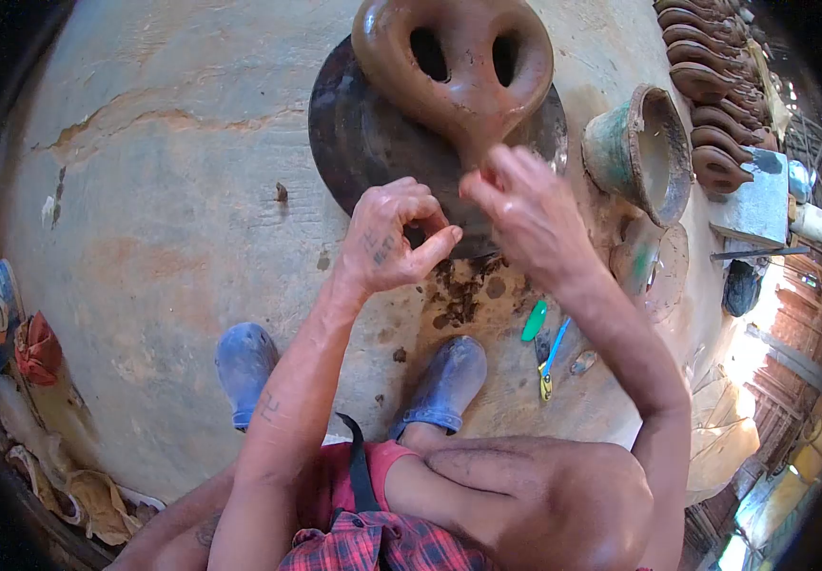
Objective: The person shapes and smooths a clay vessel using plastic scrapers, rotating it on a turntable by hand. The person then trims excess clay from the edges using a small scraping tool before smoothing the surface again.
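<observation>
A wet brown clay piece [473, 81] with two oval openings rests on a dark round wheel [359, 143] and narrows to a tip on my side. Just below that tip is my right hand [530, 209], its fingers curled tightly in a pinch. My left hand [387, 238] hovers over the wheel's near edge, thumb and curled fingers forming a loop. The two hands are a short gap apart. Whatever lies in their fingers is too small or hidden to make out.
A crusted pot [611, 157] of greyish liquid lies right of the wheel. A green scraper [534, 321] and a blue-yellow tool [554, 357] lie on the floor near my blue shoes [447, 381]. Similar clay pieces [701, 81] line the far right. A red bundle [38, 349] sits left.
</observation>
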A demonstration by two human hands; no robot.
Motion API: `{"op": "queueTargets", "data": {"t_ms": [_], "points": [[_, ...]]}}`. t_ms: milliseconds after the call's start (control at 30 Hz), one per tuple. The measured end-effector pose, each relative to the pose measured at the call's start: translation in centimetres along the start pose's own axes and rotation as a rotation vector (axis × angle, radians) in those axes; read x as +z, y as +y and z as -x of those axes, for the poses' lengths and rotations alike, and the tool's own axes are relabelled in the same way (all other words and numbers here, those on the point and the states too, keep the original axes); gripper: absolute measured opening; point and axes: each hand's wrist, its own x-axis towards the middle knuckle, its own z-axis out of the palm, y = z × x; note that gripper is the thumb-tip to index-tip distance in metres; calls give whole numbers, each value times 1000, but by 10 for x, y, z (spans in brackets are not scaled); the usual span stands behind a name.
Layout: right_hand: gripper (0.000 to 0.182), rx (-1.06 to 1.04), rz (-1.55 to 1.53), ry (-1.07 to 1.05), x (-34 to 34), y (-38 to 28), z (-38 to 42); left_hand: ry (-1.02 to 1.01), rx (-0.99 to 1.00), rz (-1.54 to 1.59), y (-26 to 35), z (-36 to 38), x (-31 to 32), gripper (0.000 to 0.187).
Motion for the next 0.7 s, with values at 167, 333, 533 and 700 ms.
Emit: {"op": "queueTargets", "data": {"t_ms": [167,333,533,700], "points": [[19,153,-366,-17,-8,1,19,28,47,-32,-5,0,3,17],[27,468,-311,503,-16,50,-14,131,50,-61,1,-5,5,14],[27,457,-195,801,5,108,-77,177,-19,-101,-10,-5,2,13],[24,538,-53,717,14,109,-106,208,1,-126,-13,-7,-1,12]]}}
